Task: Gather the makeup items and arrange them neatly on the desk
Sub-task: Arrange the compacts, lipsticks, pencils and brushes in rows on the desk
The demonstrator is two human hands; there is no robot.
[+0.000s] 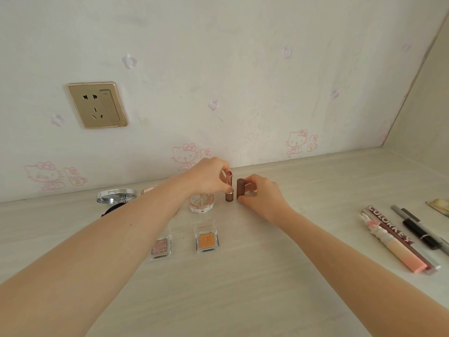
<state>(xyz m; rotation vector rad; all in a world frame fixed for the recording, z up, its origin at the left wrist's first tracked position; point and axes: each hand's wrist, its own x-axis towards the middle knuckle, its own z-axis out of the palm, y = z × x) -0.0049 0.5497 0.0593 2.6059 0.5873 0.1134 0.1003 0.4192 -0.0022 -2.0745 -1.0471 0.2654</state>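
- A silver mirror sits at the far left by the wall, well apart from both hands. Nearer, a pink eyeshadow pot and an orange eyeshadow pot lie side by side.
- A round floral compact rests just left of the lipsticks, below the left wrist.
- The left hand reaches in from the left. Its thumb and fingertips pinch the upper part of the rose lipstick, which stands upright with its foot at the desk.
- Just to the right stands the brown lipstick, also upright and parallel, with a thin gap between the two.
- The right hand curls its fingers round the brown lipstick from the right side, thumb low by the foot.
- Each hand is nearest its own tube, so lining them up probably means closing or evening that gap while keeping both upright.
- At the far right, lip gloss tubes and pencils lie flat and slanted. The right hand is the nearer one.
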